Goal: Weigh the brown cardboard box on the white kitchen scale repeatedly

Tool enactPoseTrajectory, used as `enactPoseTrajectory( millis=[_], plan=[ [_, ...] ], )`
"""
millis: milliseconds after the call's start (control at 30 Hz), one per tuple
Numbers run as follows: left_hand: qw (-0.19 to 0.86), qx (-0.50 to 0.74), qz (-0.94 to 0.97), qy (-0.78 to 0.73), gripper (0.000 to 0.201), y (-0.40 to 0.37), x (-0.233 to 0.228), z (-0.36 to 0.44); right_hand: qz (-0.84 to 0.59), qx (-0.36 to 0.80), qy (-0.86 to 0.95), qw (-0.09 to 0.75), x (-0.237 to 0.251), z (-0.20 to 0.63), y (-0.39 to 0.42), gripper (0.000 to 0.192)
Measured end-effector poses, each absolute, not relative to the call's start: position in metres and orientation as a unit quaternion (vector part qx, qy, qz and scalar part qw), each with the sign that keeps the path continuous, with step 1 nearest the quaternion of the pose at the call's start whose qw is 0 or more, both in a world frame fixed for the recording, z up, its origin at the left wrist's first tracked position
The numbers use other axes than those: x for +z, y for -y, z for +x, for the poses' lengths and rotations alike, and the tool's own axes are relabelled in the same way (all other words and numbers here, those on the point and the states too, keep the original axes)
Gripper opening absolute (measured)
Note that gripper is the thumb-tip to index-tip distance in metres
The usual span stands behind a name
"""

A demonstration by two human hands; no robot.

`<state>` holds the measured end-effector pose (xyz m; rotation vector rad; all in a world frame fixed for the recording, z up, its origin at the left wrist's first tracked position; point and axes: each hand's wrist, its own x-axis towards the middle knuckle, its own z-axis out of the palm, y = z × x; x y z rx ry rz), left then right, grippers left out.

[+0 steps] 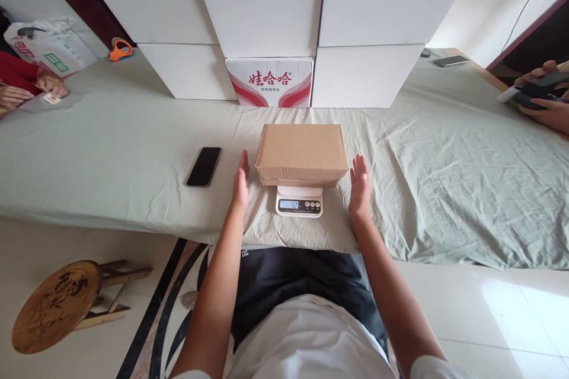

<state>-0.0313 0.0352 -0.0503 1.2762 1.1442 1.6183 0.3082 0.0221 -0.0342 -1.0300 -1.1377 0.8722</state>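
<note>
A closed brown cardboard box (pixel 302 151) rests on a small white digital scale (pixel 299 211), covering most of its weighing plate. The scale's lit display (pixel 289 205) seems to read 52. Just off the box's left side stands my left hand (pixel 241 182), palm inward, fingers stretched out and holding nothing. On the other side my right hand (pixel 360 185) mirrors it, fingers extended, with a small gap to the box. A black smartphone (pixel 204 166) lies flat to the left of my left hand.
White boxes (pixel 267 6) are stacked behind, around a red-and-white printed carton (pixel 269 83). Orange scissors (pixel 120 49) lie at the back left. Other people's hands show at left (pixel 51 84) and right (pixel 549 100). Another phone (pixel 451 61) lies back right; a wooden stool (pixel 57 308) stands below.
</note>
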Motion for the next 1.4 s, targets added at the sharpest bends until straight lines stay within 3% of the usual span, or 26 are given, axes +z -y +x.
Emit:
enactPoseTrajectory(
  millis=[300,667,933,1233,1400],
  plan=[
    [0.383,0.628,0.522,-0.432,0.072,-0.027,-0.04,-0.024,-0.412,0.377,0.534,0.634,-0.018,0.301,-0.007,0.056],
    [0.43,0.575,0.533,-0.447,0.079,0.007,-0.017,0.002,-0.391,0.458,0.532,0.596,0.007,0.271,0.007,0.072],
    [0.42,0.597,0.539,-0.42,0.08,-0.03,0.012,0.005,-0.349,0.423,0.556,0.625,0.042,0.263,-0.029,0.071],
    [0.463,0.592,0.491,-0.441,0.083,-0.12,-0.003,0.005,-0.349,0.408,0.556,0.635,0.015,0.254,-0.121,0.087],
    [0.482,0.59,0.463,-0.453,0.073,-0.129,-0.024,0.014,-0.338,0.447,0.525,0.641,-0.006,0.256,-0.137,0.079]
  ],
)
